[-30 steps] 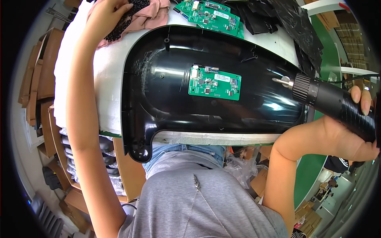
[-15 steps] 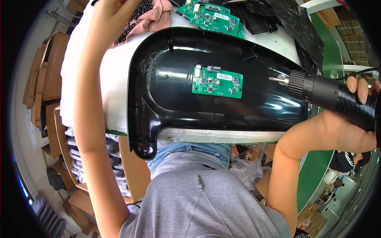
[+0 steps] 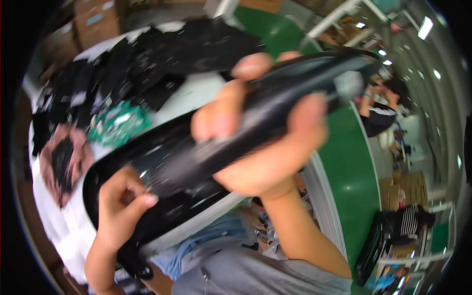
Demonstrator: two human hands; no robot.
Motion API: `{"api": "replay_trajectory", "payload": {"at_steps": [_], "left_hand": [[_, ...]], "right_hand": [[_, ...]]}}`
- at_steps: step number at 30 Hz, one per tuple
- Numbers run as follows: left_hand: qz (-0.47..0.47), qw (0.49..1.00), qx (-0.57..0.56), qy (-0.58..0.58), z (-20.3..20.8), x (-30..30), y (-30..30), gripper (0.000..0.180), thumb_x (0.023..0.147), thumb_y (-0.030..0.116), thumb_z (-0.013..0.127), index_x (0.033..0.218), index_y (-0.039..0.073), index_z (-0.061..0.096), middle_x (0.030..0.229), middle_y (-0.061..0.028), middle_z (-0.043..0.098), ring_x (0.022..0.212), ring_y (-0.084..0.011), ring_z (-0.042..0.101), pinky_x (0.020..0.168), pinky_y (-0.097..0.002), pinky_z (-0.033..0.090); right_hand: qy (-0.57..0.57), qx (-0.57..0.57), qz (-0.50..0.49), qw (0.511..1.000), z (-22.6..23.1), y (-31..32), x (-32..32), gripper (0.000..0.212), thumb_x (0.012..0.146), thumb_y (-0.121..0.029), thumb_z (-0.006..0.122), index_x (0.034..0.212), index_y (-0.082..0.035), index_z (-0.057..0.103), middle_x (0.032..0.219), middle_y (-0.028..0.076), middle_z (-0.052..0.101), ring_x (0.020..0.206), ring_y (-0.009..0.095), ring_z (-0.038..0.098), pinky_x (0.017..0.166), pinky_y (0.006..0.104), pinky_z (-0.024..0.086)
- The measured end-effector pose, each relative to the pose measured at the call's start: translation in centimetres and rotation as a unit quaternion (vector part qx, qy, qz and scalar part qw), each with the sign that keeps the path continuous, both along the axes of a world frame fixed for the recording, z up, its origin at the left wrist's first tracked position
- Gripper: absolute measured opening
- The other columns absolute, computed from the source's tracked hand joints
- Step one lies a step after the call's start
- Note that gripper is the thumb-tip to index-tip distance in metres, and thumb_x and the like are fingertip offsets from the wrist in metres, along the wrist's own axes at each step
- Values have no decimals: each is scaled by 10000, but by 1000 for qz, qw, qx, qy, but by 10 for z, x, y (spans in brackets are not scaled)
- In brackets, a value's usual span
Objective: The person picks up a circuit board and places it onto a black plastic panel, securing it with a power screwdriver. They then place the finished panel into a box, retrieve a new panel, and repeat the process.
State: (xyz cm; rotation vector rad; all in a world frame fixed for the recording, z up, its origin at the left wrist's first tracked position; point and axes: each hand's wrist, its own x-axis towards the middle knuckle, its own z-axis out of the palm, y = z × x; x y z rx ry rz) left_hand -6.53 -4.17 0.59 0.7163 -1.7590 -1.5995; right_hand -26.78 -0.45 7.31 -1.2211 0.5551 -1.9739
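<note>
Screwdriver (image 3: 275, 105), thick, black and cylindrical, now slants over the long glossy black plastic shell (image 3: 164, 216) on the white-covered table (image 3: 59, 231), its nose beside the left hand (image 3: 119, 209), which has come away from the crumpled pink cloth (image 3: 81, 152). The right hand (image 3: 260, 169) wraps the tool's body; the left thumb and forefinger curl toward each other, though blur hides whether they pinch anything. Both hands seemingly work together at the nose.

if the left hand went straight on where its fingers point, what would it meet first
Most likely the front end of the black screwdriver held in the right hand, though blur leaves depth unclear.
</note>
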Motion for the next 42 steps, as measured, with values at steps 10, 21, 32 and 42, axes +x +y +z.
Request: {"api": "replay_trajectory", "payload": {"at_steps": [10, 21, 32, 42], "left_hand": [[41, 949, -299, -95, 7, -8, 7, 250, 673, 105, 670, 647, -14, 451, 607, -82, 436, 565, -186, 415, 514, -265, 325], [-21, 944, -286, -166, 21, -5, 4, 237, 625, 143, 714, 627, 5, 521, 602, -93, 471, 565, -258, 450, 516, -332, 344], [-40, 865, -410, -285, -11, 20, -19, 583, 562, 293, 742, 1017, -12, 543, 938, -112, 498, 862, -259, 469, 752, -339, 418], [-104, 861, -360, -345, -19, 25, -19, 516, 607, 186, 721, 1042, -10, 524, 965, -108, 464, 916, -269, 455, 786, -338, 420]], "right_hand": [[-104, -28, -7, 994, 3, -5, 6, 418, 854, -269, 466, 1200, -128, 279, 961, 159, 472, 557, 209, 541, 486, 324, 458], [-164, 79, 12, 983, -2, -7, 20, 283, 810, -198, 580, 948, 8, 444, 764, 102, 555, 505, 141, 537, 450, 267, 436], [135, 55, -15, 989, -22, -12, 22, 359, 834, -297, 445, 1094, -59, 376, 973, 156, 499, 604, 184, 489, 563, 340, 408], [213, 40, -126, 968, -38, -31, 30, 364, 809, -224, 471, 1062, 11, 355, 927, 221, 520, 560, 205, 520, 516, 343, 445]]}}
